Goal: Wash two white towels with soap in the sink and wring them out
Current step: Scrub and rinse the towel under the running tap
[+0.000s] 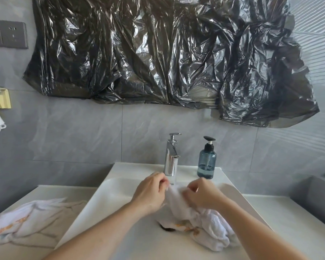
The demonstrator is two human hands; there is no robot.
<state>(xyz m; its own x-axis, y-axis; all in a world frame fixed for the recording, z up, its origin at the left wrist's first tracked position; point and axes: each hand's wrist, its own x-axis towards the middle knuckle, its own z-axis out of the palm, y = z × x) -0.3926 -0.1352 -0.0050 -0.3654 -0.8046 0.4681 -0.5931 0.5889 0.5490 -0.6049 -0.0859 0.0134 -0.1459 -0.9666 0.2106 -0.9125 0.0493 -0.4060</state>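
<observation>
White wet terry towel (199, 222) bunched in the white ceramic sink (109, 196); left hand (150, 192) and right hand (201, 196) both pinch its top fold, fingers curled, under the chrome tap (172, 154) stream. Looks like the wetting/rubbing step on towel one. Second white towel (26, 220) lies on the counter, left. Next, probably: soap from the blue-grey pump bottle (206, 162), needing one hand free.

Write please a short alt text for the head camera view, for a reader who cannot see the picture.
Two bare hands, left hand and right hand, grip a wet white towel in a white sink under a running chrome tap. A second white towel lies on the counter to the left, and a blue soap dispenser stands right of the tap.
</observation>
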